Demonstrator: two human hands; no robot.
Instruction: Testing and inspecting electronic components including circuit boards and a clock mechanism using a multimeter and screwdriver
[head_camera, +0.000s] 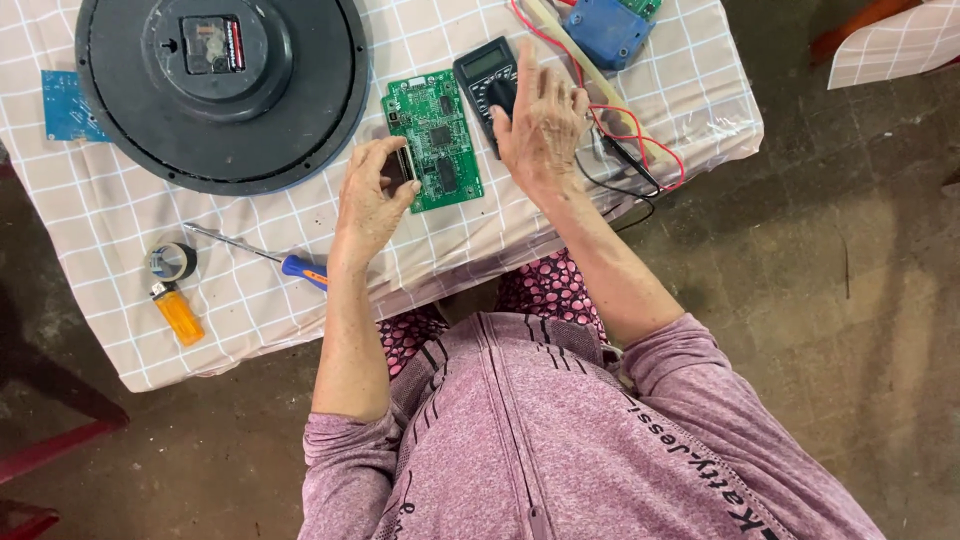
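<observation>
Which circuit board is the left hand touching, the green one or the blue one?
The green circuit board: the left hand pinches its lower left edge. The blue board lies apart at the table's far left, beside the clock back.

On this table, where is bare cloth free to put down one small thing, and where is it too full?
Bare cloth lies between the screwdriver and the table's near edge, and between the lighter and the left hand. It is crowded around the green circuit board, the multimeter, the right hand and the red and black leads.

Mauve zip-front top with pushed-up sleeves, pink dotted trousers beneath
</observation>
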